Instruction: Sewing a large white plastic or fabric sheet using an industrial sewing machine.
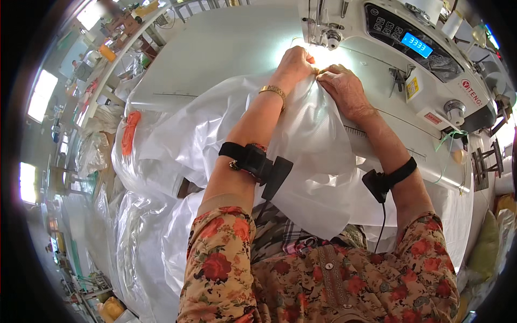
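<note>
A sheet of thin, whitish translucent plastic (312, 156) hangs from the sewing machine's table over my lap and spreads to the left. At its gathered upper edge, just in front of the lit needle area, my left hand (295, 63) pinches the sheet. My right hand (344, 90) grips the same edge close beside it, thumb and fingers nearly meeting the left ones. The sewing machine (371, 32) stands over both hands, its lamp shining on the spot. Glare and my fingers hide the needle's tip and the very edge of the sheet.
A blue-lit display (417, 45) sits on the machine's control panel. Small scissors or snips (397, 79) lie by the machine's body at right. More clear plastic sheeting (140, 237) piles up at lower left, near an orange tied bundle (130, 132). Cluttered shelving (116, 62) runs along the left.
</note>
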A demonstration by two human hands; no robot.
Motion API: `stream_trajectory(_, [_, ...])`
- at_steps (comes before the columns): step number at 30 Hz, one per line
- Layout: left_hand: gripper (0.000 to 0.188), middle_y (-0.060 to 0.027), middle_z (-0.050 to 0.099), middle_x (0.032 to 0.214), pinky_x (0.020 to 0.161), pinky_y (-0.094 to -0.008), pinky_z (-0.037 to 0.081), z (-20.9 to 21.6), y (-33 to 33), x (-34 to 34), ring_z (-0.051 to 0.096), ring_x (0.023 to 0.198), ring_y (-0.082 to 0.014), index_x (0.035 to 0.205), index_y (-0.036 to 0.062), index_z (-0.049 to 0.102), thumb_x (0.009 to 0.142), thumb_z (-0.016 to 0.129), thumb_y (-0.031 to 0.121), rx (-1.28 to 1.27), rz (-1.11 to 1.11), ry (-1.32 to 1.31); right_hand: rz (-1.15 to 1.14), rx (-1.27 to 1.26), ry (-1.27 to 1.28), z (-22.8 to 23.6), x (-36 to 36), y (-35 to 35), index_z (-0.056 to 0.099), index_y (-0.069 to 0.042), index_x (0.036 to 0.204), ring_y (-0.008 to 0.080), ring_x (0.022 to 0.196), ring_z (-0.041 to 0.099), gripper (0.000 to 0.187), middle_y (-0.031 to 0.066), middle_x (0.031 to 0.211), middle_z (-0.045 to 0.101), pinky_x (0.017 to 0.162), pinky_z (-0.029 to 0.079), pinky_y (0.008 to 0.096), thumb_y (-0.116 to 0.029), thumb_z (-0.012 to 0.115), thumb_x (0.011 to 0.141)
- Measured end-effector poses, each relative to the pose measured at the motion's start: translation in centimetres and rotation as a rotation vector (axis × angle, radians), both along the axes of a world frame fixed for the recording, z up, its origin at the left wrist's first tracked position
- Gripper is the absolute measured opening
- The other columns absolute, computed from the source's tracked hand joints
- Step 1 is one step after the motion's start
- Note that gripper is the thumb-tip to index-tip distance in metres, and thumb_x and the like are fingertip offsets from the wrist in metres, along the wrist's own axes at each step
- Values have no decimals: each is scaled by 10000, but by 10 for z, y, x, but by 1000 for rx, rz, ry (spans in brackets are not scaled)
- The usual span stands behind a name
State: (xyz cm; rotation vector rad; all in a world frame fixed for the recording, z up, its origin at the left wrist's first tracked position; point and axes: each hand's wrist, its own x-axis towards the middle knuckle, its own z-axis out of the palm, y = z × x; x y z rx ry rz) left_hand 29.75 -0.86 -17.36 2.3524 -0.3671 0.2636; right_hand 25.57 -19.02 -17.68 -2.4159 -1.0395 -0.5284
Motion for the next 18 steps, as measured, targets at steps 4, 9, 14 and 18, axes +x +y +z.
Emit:
stream_trajectory(4, [291,-199,689,890,768,-399,510,9,2,-7,670,859,-328,840,-5,700,724,719,261,145,123,-15,-20,-21,55,-9,0,6,654,-85,1040,271,1088,568,211,91,1061,653,967,422,452,-218,546,918])
stream_trajectory(9, [258,-186,682,914,810,-422,476,36,32,-49,648,926,-323,860,44,688,751,685,277,540,85,59,-145,-104,-60,-16,-4,5,624,-66,1036,291,1012,585,222,110,1040,643,893,436,413,-242,531,937])
stream_trajectory(14, [134,-201,656,864,780,-478,484,22,50,-37,628,889,-391,782,23,619,788,623,157,513,178,-299,-341,-263,36,-1,-32,49,608,-58,1113,289,1090,567,306,122,1086,628,937,419,455,-295,510,945])
stream_trajectory(18, [77,-196,649,876,787,-491,478,31,43,-15,622,913,-394,808,23,624,781,596,90,612,157,-363,-351,-158,-15,-2,-26,57,600,-58,1127,301,1086,564,329,127,1092,630,920,409,507,-316,522,940])
